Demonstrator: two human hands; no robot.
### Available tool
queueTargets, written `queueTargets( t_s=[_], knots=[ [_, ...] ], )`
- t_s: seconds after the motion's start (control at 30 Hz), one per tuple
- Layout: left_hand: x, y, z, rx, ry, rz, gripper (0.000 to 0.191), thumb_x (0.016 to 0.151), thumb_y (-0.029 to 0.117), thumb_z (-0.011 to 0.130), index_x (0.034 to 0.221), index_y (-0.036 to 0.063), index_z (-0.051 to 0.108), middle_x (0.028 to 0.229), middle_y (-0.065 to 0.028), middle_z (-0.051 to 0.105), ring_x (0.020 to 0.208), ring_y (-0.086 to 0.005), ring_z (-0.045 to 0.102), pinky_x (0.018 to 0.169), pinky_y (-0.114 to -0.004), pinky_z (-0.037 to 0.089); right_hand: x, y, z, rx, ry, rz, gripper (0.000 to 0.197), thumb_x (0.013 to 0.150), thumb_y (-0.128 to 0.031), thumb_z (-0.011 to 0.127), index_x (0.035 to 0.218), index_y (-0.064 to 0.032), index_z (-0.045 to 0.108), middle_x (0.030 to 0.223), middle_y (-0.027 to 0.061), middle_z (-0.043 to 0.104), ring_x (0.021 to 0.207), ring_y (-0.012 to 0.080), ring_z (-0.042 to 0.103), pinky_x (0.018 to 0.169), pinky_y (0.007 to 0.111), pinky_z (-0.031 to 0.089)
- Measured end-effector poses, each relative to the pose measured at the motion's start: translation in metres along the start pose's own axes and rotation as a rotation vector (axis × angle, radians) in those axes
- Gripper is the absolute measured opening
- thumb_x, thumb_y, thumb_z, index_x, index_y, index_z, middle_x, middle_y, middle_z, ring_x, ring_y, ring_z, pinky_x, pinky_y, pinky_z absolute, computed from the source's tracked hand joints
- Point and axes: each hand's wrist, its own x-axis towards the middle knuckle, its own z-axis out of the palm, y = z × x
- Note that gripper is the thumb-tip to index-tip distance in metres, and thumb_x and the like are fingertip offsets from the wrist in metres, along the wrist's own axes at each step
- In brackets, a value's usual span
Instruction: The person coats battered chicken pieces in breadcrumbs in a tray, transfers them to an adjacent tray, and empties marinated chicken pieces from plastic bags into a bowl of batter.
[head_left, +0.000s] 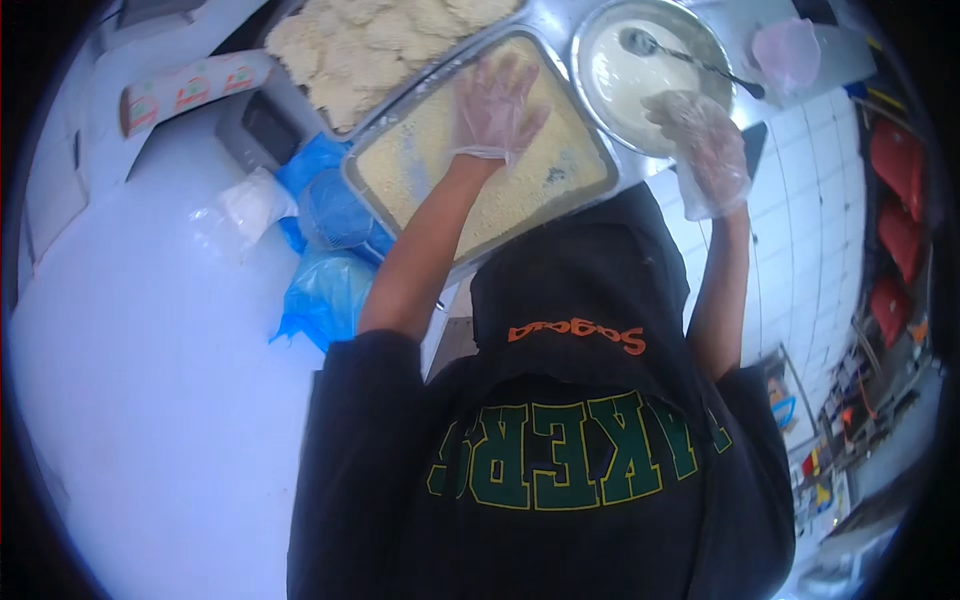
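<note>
My left hand (499, 109), in a clear plastic glove, lies palm down with fingers spread in a rectangular metal tray (609, 176) of pale yellow crumbs (517, 195). Whether anything lies under the palm is hidden. At the near right rim of a round metal bowl (576, 56) hovers my right hand (701, 139), also gloved, its fingers loosely bent with nothing visible in them. Creamy white liquid (619, 75) fills part of the bowl, and a metal spoon (679, 56) rests across it. Crumb-coated flat pieces (367, 49) are heaped in another tray behind the first.
Blue plastic bags (330, 289), a round blue mesh-like item (335, 210) and a white bag (259, 202) sit left of the crumb tray. Farther left lies a printed roll (195, 90). A pink translucent container (787, 54) stands right of the bowl. Red objects (896, 165) are at far right.
</note>
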Motion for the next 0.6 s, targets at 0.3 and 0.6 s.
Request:
queueTargets(
  t_s=[0.3, 0.6],
  knots=[
    [0.010, 0.005, 0.009, 0.408, -0.083, -0.011, 0.068, 0.095, 0.061, 0.030, 0.154, 0.0269, 0.024, 0.159, -0.0076, 0.024, 0.146, -0.0347, 0.021, 0.115, -0.058, 0.014, 0.028, -0.010, 0.025, -0.154, 0.067, 0.091, 0.025, 0.096, -0.018, 0.059, 0.110, 0.0024, 0.064, 0.099, 0.0122, 0.071, 0.087, 0.0176, 0.066, 0.077, 0.030, 0.052],
    [-0.030, -0.014, -0.001, 0.195, -0.170, 0.050, 0.043, 0.091, 0.046, 0.051, 0.124, 0.0220, 0.063, 0.132, -0.0064, 0.056, 0.126, -0.0287, 0.047, 0.108, -0.049, 0.031, 0.028, -0.018, 0.022, -0.171, 0.008, 0.030, 0.025, 0.095, -0.014, 0.059, 0.113, 0.0021, 0.063, 0.100, 0.0127, 0.071, 0.087, 0.0179, 0.067, 0.077, 0.031, 0.053]
  ],
)
